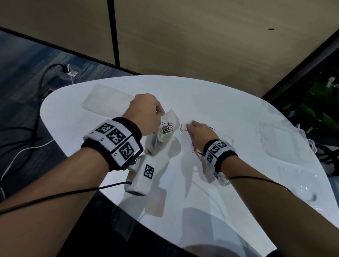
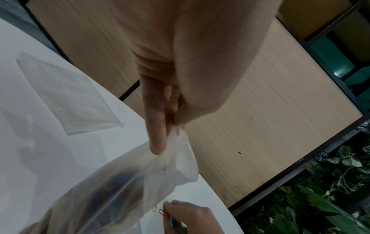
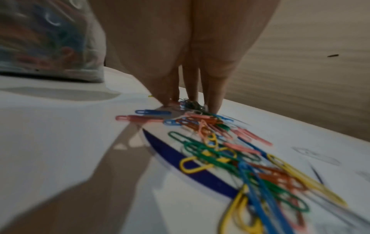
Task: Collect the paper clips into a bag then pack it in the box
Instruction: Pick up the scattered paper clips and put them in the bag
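Note:
My left hand (image 1: 161, 113) (image 2: 170, 131) pinches the rim of a clear plastic bag (image 1: 167, 138) (image 2: 170, 171) (image 3: 46, 39) and holds it upright on the white table (image 1: 224, 103). Several coloured paper clips lie inside it. Just right of the bag, my right hand (image 1: 192, 125) (image 3: 188, 102) (image 2: 170, 207) reaches palm-down over a loose pile of coloured paper clips (image 3: 220, 150) (image 1: 192, 147); its straight fingertips (image 3: 214, 109) touch the table at the pile's far end. A yellow clip (image 1: 181, 127) lies between hand and bag. A clear plastic box (image 1: 280, 143) sits on the right.
A flat empty clear bag (image 1: 105, 104) (image 2: 66, 98) lies at the table's far left. A clear lid or tray (image 1: 298, 184) rests near the right edge. A dark blue curved strip (image 3: 190, 171) shows under the clip pile. Cables run over the floor on the left.

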Action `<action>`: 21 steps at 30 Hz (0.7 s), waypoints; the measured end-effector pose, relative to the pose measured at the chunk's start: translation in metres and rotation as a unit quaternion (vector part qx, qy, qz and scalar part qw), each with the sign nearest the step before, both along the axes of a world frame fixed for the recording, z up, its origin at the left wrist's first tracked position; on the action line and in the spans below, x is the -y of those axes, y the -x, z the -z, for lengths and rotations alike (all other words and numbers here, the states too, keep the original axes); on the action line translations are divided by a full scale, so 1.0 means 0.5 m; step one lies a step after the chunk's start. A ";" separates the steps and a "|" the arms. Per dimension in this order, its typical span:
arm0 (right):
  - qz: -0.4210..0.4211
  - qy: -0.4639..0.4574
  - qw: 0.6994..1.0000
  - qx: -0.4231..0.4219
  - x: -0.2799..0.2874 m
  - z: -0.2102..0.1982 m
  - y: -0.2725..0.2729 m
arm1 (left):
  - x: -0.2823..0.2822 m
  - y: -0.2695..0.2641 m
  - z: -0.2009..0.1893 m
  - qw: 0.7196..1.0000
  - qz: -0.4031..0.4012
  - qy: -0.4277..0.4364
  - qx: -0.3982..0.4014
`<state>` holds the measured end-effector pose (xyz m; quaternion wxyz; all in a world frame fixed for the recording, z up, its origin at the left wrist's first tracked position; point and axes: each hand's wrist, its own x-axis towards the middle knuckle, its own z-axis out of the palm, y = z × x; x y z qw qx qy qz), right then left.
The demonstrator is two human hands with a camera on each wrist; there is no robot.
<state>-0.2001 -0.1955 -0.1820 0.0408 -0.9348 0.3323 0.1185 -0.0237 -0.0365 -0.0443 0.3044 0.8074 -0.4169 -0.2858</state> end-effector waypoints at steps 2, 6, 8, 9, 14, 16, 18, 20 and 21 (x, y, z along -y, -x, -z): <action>-0.015 0.033 0.999 -0.028 -0.006 -0.014 -0.001 | 0.001 0.003 0.000 1.000 0.003 -0.004 0.001; 0.089 -0.002 0.995 0.038 0.002 -0.038 0.023 | -0.002 0.002 -0.002 1.000 0.004 -0.008 0.004; 0.206 -0.075 0.967 0.132 0.014 -0.064 0.041 | -0.004 0.000 -0.002 1.000 0.003 -0.011 0.003; 0.269 -0.119 0.938 0.182 0.023 -0.078 0.050 | -0.004 -0.001 -0.002 1.000 0.002 -0.012 0.003; 0.407 -0.411 0.690 0.436 0.028 -0.174 0.048 | 0.000 0.005 -0.004 1.000 0.006 -0.015 0.005; 0.379 -0.488 0.619 0.485 0.009 -0.213 0.021 | 0.003 0.011 -0.004 1.000 0.007 -0.015 0.002; 0.334 -0.541 0.597 0.490 -0.022 -0.251 -0.012 | 0.004 0.016 -0.005 1.000 0.008 -0.018 -0.008; 0.302 -0.555 0.616 0.470 -0.058 -0.275 -0.045 | 0.005 0.019 -0.005 1.000 0.006 -0.016 -0.013; 0.289 -0.545 0.638 0.460 -0.077 -0.280 -0.060 | 0.005 0.019 -0.005 1.000 0.004 -0.014 -0.012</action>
